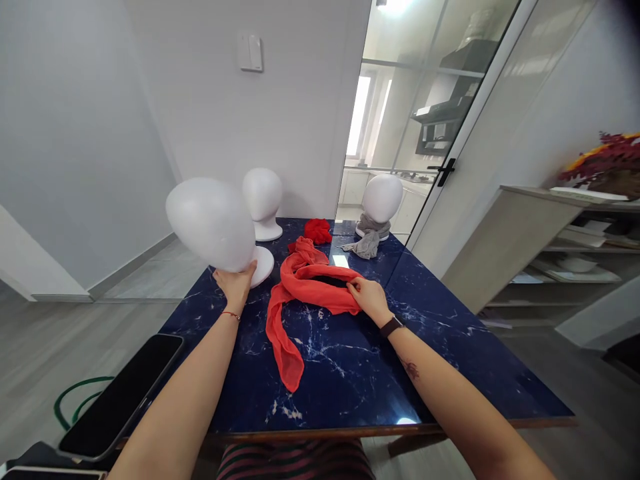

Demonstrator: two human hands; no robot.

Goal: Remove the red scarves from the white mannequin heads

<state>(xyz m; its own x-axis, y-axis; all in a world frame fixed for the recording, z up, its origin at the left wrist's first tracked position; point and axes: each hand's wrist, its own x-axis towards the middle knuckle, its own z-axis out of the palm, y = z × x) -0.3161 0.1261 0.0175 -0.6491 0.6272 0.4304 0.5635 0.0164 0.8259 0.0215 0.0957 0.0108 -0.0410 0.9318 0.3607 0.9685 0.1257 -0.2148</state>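
Observation:
My left hand [235, 285] is closed around the neck of a white mannequin head [213, 217], which tilts to the left with its round base showing on the right. A coral-red scarf [313, 288] lies looped on the table, one loose end trailing toward me. The fingers of my right hand [369, 298] pinch the right side of its loop. Farther back, a second white mannequin head [263, 197] stands upright and bare. At the back right, a third mannequin head [383, 198] has a grey scarf [373, 235] wrapped around its neck.
A bunched red cloth [318, 231] lies at the table's back. The dark blue marbled table [345, 373] meets a wall and a glass door [425, 120] behind. A black phone [125, 393] is at the lower left. Shelves [565, 260] stand at the right.

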